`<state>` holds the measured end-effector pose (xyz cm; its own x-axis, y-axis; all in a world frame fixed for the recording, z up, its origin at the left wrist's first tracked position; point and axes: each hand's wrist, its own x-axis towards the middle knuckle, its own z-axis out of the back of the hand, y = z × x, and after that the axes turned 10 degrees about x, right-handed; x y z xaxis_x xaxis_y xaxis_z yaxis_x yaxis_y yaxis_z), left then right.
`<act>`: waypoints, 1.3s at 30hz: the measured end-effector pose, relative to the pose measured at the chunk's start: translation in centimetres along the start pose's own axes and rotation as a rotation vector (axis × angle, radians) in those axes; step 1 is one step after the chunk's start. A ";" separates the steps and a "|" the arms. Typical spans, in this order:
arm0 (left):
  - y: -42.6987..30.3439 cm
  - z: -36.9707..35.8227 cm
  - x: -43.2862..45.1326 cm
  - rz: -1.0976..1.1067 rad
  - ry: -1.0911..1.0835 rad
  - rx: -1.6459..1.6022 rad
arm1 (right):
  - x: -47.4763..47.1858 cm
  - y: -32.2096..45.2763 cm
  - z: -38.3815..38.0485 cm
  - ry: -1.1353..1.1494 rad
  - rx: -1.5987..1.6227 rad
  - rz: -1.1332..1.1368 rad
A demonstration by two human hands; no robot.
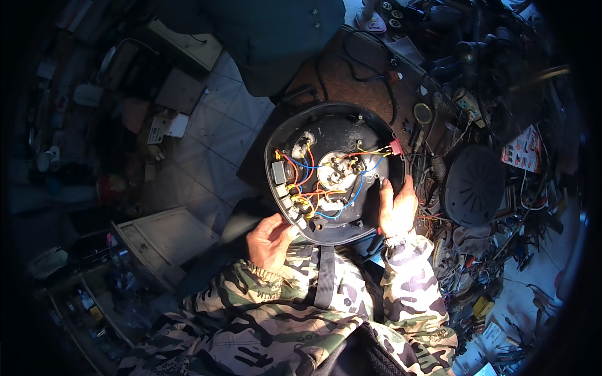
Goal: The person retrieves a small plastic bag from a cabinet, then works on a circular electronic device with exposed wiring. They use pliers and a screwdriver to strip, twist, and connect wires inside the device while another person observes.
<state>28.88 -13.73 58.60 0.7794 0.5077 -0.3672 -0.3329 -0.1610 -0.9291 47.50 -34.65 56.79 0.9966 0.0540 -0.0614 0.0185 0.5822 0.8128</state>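
Note:
Both hands hold a round black plastic appliance housing [362, 221] with its wired inside facing up. My left hand [270, 242] grips the rim at the lower left, thumb on the edge. On the right side, my right hand [397, 207] clasps the wall, with its thumb inside. A whitish round metal heating part [336, 170] sits in the middle. Red, yellow and blue wires run from it to a red socket [394, 147] in the right wall. Other wires reach several switches or connectors [283, 190] and a grey component [279, 172] along the left wall.
A brown worktable [364, 89] lies beyond the housing, with a black power cord [362, 77] on it. A slotted black oval cover [475, 185] rests among tools and cables at right. Another person's dark garment [277, 37] is at the top. A power strip [470, 108] stands behind the cover.

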 end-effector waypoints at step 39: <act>-0.2 2.9 3.5 0.221 0.392 -0.139 | -0.5 10.8 -2.4 0.845 -0.019 -0.094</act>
<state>30.12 -9.48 57.65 0.8486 0.0946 -0.5204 -0.4598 -0.3544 -0.8142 47.06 -26.47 64.22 0.5966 0.5878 -0.5464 0.0897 0.6277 0.7732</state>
